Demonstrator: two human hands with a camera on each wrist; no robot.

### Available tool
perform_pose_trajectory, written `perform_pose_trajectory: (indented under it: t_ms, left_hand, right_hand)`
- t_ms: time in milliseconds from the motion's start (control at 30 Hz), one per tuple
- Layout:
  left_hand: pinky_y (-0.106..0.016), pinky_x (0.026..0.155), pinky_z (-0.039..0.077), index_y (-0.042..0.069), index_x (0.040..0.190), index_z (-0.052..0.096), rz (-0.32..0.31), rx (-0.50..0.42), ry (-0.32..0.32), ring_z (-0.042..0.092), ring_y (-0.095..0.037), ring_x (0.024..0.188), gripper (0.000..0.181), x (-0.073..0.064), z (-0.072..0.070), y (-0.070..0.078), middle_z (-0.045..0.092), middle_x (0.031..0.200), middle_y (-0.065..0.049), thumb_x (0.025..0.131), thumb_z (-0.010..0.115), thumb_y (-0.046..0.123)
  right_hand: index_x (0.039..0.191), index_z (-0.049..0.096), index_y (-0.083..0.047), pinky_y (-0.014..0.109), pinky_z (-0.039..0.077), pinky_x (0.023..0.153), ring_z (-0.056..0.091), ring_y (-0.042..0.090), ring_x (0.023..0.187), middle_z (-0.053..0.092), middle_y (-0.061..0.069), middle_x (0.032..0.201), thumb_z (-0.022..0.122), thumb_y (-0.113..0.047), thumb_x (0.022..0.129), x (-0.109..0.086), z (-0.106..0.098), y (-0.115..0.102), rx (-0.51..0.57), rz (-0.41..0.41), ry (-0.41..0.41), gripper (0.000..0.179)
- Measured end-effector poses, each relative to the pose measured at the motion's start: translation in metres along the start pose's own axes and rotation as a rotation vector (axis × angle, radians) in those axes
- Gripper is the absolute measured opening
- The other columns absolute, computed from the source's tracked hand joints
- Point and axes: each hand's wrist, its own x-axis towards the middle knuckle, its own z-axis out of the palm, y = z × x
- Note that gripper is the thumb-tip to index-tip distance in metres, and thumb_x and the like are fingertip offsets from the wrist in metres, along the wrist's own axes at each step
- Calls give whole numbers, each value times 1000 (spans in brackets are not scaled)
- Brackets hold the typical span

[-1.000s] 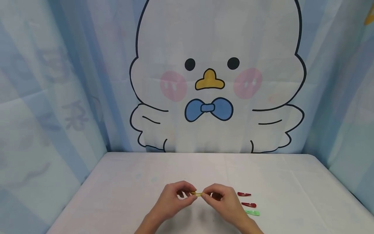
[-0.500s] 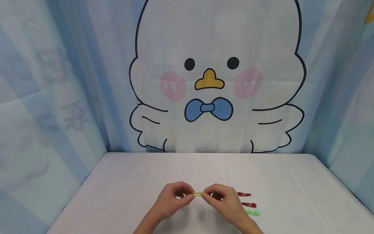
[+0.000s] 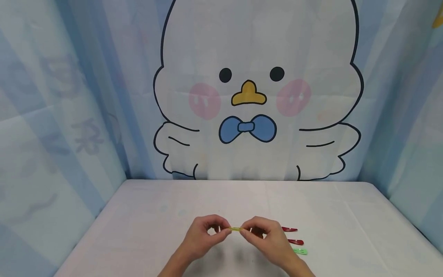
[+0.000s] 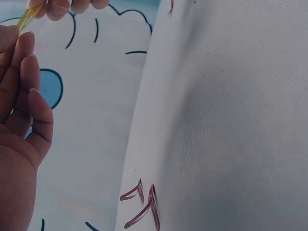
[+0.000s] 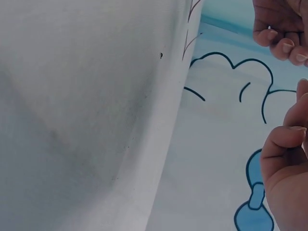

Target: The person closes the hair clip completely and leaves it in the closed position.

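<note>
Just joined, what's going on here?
A person holds a small yellow piece, probably a hair clip, above the white table. The left hand pinches one end, the right hand the other. In the head view, two red clips and a green clip lie on the table, just right of the right hand.

L hand (image 3: 200, 238) & R hand (image 3: 271, 240) facing e/o, near tog., both pinching.

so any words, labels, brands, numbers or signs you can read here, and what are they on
No text can be read.
Left curtain: faint, blurred character-like marks, illegible.
Yellow hair clip, red snap clips, green snap clip: no lettering visible, though too small to rule out.
</note>
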Motion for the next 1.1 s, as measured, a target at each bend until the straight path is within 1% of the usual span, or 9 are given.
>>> perform_pose_trajectory:
  t_ms: [233, 333, 467, 600, 733, 900, 1000, 1100]
  left_hand:
    - [-34, 74, 52, 9, 95, 75, 133, 23, 1, 59, -11, 79, 5, -2, 1, 2, 72, 88, 2, 90, 76, 10]
    - [-35, 73, 52, 9, 95, 74, 167, 28, 1, 60, -11, 79, 5, -3, 2, 2, 72, 88, 1, 90, 76, 10]
    - [-34, 72, 52, 9, 95, 75, 190, 33, -2, 59, -10, 77, 5, -3, 2, 1, 72, 87, 0, 90, 76, 9]
    - [-34, 70, 52, 8, 94, 75, 207, 41, -17, 59, -10, 76, 4, -2, 1, -2, 72, 86, 1, 91, 75, 10]
    - [-33, 69, 52, 8, 94, 75, 188, 35, -49, 58, -9, 76, 6, -2, 0, -4, 71, 85, 3, 92, 75, 13]
    - [-31, 69, 51, 12, 93, 76, 187, 9, -82, 59, -9, 76, 3, -1, -2, -4, 71, 83, 4, 91, 76, 11]
    - [-31, 70, 52, 13, 92, 76, 202, -9, -95, 59, -9, 76, 6, -1, -2, -5, 71, 82, 3, 91, 75, 8]
    - [-31, 70, 53, 11, 91, 75, 235, -36, -114, 59, -9, 75, 9, -1, -2, -7, 71, 81, 0, 90, 74, 3]
  right_hand:
    - [95, 74, -17, 25, 45, 54, 53, 11, 63, 68, -3, 81, 74, 0, 90, -1, -1, 3, -5, -117, -2, 18]
    - [97, 73, -16, 25, 46, 55, 54, 11, 64, 68, -2, 82, 73, 2, 89, -1, -2, 5, 9, -131, -16, 20]
    - [98, 73, -14, 26, 48, 57, 55, 12, 65, 67, 0, 83, 71, 4, 90, -1, -4, 6, 38, -128, -51, 20]
    - [99, 73, -14, 27, 49, 61, 56, 13, 67, 68, 0, 85, 71, 2, 91, -1, -5, 5, 57, -108, -96, 18]
    - [100, 73, -14, 28, 51, 66, 58, 14, 72, 69, 0, 87, 71, -2, 93, -1, -8, 4, 61, -78, -146, 14]
    - [101, 73, -13, 28, 51, 68, 58, 15, 75, 69, 1, 89, 69, -3, 95, -1, -12, 4, 85, -55, -200, 12]
    - [101, 72, -13, 29, 51, 68, 58, 15, 76, 69, 1, 89, 68, -2, 95, 0, -13, 5, 115, -60, -227, 13]
    - [101, 72, -14, 29, 51, 69, 58, 15, 76, 69, 1, 89, 67, -2, 95, 0, -14, 7, 141, -63, -256, 14]
